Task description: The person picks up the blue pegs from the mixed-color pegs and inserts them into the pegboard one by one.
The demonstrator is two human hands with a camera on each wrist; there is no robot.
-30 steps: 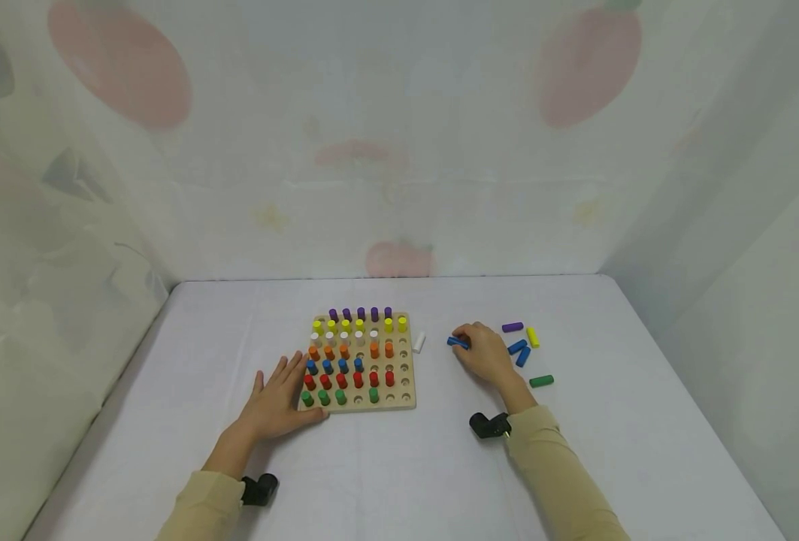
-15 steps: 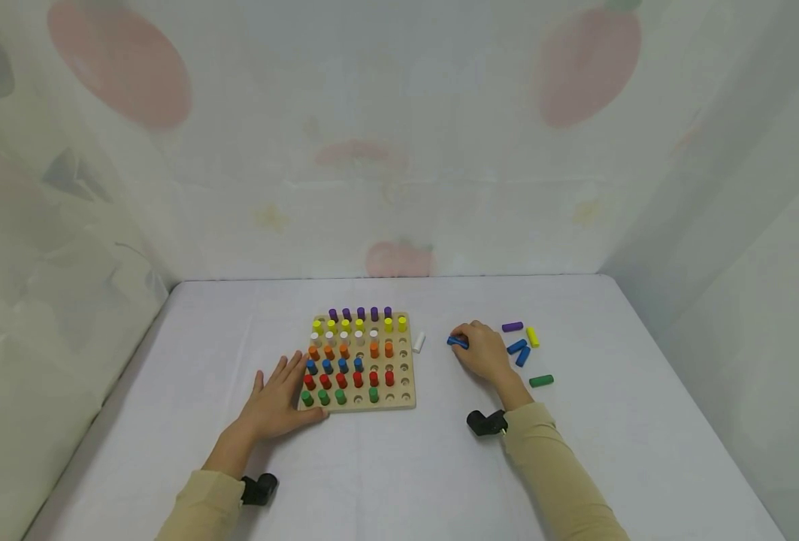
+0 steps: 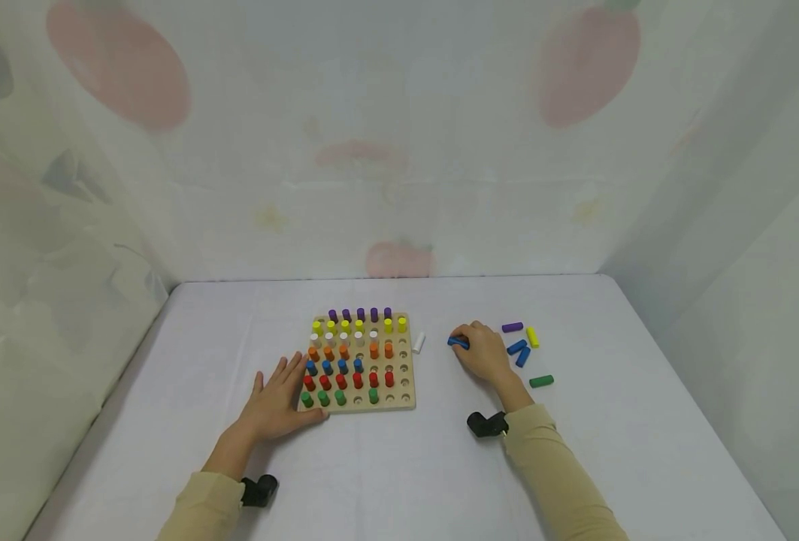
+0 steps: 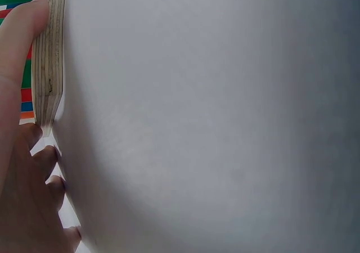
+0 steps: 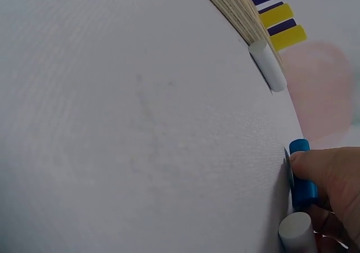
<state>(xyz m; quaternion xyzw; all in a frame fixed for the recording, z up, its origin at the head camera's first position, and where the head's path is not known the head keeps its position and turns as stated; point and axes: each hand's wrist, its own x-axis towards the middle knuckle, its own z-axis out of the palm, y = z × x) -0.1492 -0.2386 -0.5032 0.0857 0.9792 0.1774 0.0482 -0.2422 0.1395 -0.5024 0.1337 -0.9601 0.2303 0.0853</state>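
Observation:
Rows of coloured pegs stand in a wooden pegboard [image 3: 402,383], seen in the head view. My left hand [image 3: 273,406] lies at its lower left corner, with fingers spread along the left side and thumb [image 4: 39,17] against the near edge. To the right of the board, my right hand [image 3: 485,355] pinches a blue peg [image 5: 304,180] low over the table. Below that peg in the right wrist view is a white peg [image 5: 297,234] close to my fingers; whether they hold it is unclear. Another white peg [image 3: 419,343] lies beside the board's right edge.
Right of my right hand lie a purple peg [image 3: 512,327], a yellow peg [image 3: 533,336], two blue pegs [image 3: 523,357] and a green peg [image 3: 541,381]. White cloth [image 3: 399,481] covers the table. Printed fabric [image 3: 399,113] hangs behind and at the sides.
My right wrist and forearm have shifted very slightly left, while the pinched blue peg stays almost in place. My left hand and the board look unchanged.

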